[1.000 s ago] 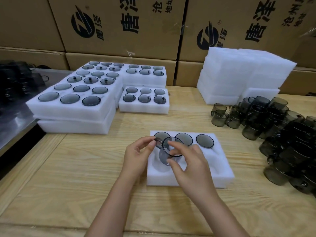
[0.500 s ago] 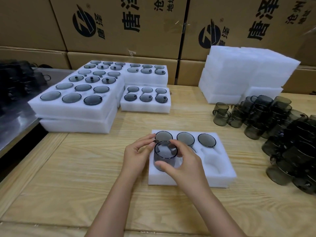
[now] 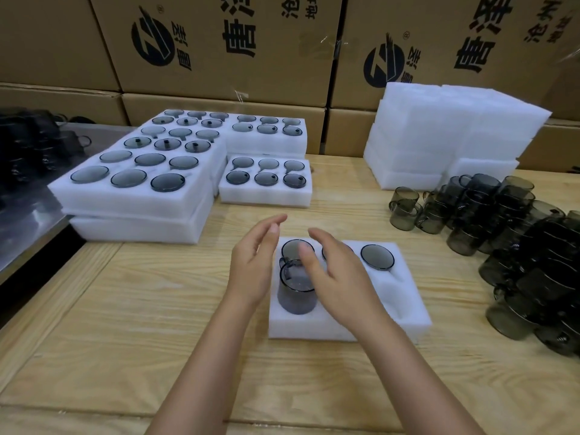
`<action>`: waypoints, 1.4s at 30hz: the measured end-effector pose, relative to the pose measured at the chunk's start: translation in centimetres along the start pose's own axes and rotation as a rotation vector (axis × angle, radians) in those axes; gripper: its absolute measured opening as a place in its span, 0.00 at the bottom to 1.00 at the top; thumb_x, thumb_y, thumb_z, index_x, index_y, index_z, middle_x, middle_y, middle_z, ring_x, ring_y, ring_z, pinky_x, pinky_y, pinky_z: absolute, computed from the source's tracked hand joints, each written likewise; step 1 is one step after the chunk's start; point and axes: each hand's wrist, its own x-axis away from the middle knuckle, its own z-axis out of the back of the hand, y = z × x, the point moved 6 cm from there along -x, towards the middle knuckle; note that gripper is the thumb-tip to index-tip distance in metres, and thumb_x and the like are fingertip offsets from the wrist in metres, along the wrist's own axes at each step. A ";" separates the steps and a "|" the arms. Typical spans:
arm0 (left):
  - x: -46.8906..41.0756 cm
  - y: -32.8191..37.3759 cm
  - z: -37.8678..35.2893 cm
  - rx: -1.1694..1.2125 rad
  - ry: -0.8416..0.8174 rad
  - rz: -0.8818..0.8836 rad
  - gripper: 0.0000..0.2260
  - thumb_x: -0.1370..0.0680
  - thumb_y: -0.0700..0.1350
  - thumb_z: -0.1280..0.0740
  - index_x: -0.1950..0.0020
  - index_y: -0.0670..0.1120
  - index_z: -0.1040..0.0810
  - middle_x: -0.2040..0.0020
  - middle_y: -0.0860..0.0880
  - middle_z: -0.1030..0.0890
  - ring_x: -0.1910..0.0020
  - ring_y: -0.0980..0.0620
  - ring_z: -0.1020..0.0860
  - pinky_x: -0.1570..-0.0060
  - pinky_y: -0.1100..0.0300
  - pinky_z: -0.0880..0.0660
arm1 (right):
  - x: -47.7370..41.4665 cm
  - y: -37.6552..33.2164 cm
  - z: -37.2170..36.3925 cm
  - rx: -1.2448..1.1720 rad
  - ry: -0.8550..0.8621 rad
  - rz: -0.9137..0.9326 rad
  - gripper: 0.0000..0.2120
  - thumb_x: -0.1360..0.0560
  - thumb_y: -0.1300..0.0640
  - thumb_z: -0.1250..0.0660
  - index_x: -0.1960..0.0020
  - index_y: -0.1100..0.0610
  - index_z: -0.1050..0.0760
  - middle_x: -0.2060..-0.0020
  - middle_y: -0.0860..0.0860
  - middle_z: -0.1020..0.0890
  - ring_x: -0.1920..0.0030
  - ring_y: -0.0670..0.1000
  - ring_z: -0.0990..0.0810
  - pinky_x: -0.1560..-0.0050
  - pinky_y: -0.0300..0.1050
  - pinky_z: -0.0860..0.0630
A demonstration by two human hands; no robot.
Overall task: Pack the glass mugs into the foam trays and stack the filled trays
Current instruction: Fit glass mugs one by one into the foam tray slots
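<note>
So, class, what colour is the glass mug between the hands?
The glass mug is translucent smoky grey, clearest in the head view.

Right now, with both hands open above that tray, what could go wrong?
The mug stands proud of the foam tray, seemingly not fully seated, so it might tip. The right hand hovers close and could knock it. The loose mugs piled at the right could topple if bumped.

pale wooden table [image 3: 131,324] | stacked printed cardboard boxes [image 3: 226,70] behind | metal surface [image 3: 29,227] left
</note>
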 end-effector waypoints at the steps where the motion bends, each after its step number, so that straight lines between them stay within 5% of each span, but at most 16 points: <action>1: -0.5 0.7 -0.5 -0.015 -0.061 -0.012 0.10 0.20 0.45 0.40 0.43 0.53 0.22 0.43 0.57 0.20 0.42 0.63 0.24 0.44 0.72 0.31 | -0.9 -0.8 -0.3 0.067 -0.053 0.047 0.25 0.22 0.41 0.46 0.30 0.52 0.34 0.34 0.45 0.29 0.33 0.47 0.34 0.35 0.42 0.36; 4: -1.2 1.2 -2.2 -0.107 -0.307 0.011 0.13 0.25 0.50 0.38 0.43 0.54 0.21 0.42 0.57 0.20 0.41 0.63 0.24 0.41 0.69 0.31 | -2.4 -2.5 -2.6 0.290 -0.249 0.176 0.18 0.22 0.56 0.47 0.34 0.58 0.33 0.37 0.52 0.28 0.38 0.54 0.31 0.34 0.55 0.35; 6: -0.9 0.2 -2.6 -0.149 -0.422 0.050 0.13 0.26 0.49 0.36 0.43 0.53 0.20 0.40 0.55 0.20 0.38 0.64 0.26 0.36 0.66 0.32 | -2.7 -2.1 -4.2 0.510 -0.371 0.192 0.22 0.22 0.59 0.49 0.29 0.58 0.37 0.31 0.54 0.34 0.31 0.55 0.37 0.29 0.54 0.42; 10: 0.0 -1.6 -2.3 -0.227 -0.455 0.034 0.13 0.27 0.48 0.38 0.45 0.51 0.19 0.36 0.52 0.23 0.30 0.59 0.34 0.30 0.63 0.40 | -2.2 -1.2 -5.7 0.750 -0.404 0.311 0.23 0.22 0.59 0.50 0.27 0.58 0.38 0.29 0.56 0.34 0.29 0.57 0.40 0.28 0.53 0.47; 15: 0.6 -2.3 -2.4 -0.274 -0.438 -0.040 0.15 0.28 0.46 0.37 0.42 0.53 0.22 0.33 0.55 0.26 0.26 0.57 0.40 0.27 0.54 0.45 | -1.7 0.1 -6.9 0.872 -0.404 0.307 0.27 0.20 0.51 0.52 0.23 0.57 0.51 0.24 0.55 0.49 0.24 0.58 0.55 0.27 0.60 0.63; 22: 0.4 -2.5 -2.4 -0.219 -0.441 -0.006 0.17 0.29 0.44 0.36 0.41 0.52 0.22 0.31 0.54 0.28 0.26 0.58 0.41 0.28 0.62 0.44 | -1.9 0.3 -6.8 0.832 -0.357 0.286 0.29 0.20 0.49 0.52 0.23 0.56 0.55 0.24 0.55 0.51 0.25 0.59 0.55 0.28 0.62 0.61; 27: 1.3 -3.3 -1.4 0.197 -0.119 0.107 0.19 0.28 0.42 0.35 0.37 0.47 0.26 0.34 0.52 0.27 0.34 0.63 0.30 0.38 0.70 0.33 | -1.9 0.6 -6.0 0.449 -0.327 0.211 0.27 0.19 0.49 0.53 0.22 0.52 0.55 0.23 0.46 0.52 0.24 0.47 0.58 0.26 0.55 0.64; 30: 1.7 -4.4 -1.4 0.312 -0.080 0.186 0.19 0.28 0.44 0.34 0.36 0.50 0.29 0.37 0.51 0.26 0.44 0.68 0.24 0.48 0.73 0.29 | -1.4 0.6 -3.2 -0.087 -0.201 0.097 0.22 0.19 0.54 0.44 0.26 0.54 0.39 0.26 0.47 0.38 0.25 0.45 0.46 0.25 0.48 0.50; 32: 1.8 -4.9 -1.4 0.301 -0.106 0.200 0.25 0.30 0.42 0.30 0.34 0.51 0.29 0.36 0.54 0.26 0.44 0.69 0.24 0.51 0.74 0.28 | -0.4 0.9 -0.4 -0.170 -0.028 0.099 0.17 0.19 0.56 0.42 0.31 0.55 0.31 0.30 0.46 0.31 0.27 0.45 0.39 0.27 0.46 0.43; 37: 1.8 -6.2 -1.1 0.355 -0.076 0.289 0.29 0.31 0.28 0.35 0.35 0.52 0.26 0.45 0.59 0.18 0.46 0.59 0.20 0.55 0.66 0.23 | 4.1 4.3 10.1 0.397 0.626 0.182 0.17 0.24 0.56 0.40 0.42 0.64 0.22 0.41 0.58 0.21 0.39 0.61 0.25 0.37 0.53 0.34; 42: 1.6 -6.3 -0.7 0.356 0.097 0.348 0.28 0.31 0.22 0.41 0.44 0.50 0.19 0.44 0.56 0.18 0.47 0.61 0.20 0.58 0.68 0.24 | 8.1 12.4 18.5 0.723 0.822 -0.431 0.21 0.25 0.54 0.35 0.36 0.64 0.29 0.33 0.63 0.32 0.40 0.68 0.35 0.43 0.61 0.38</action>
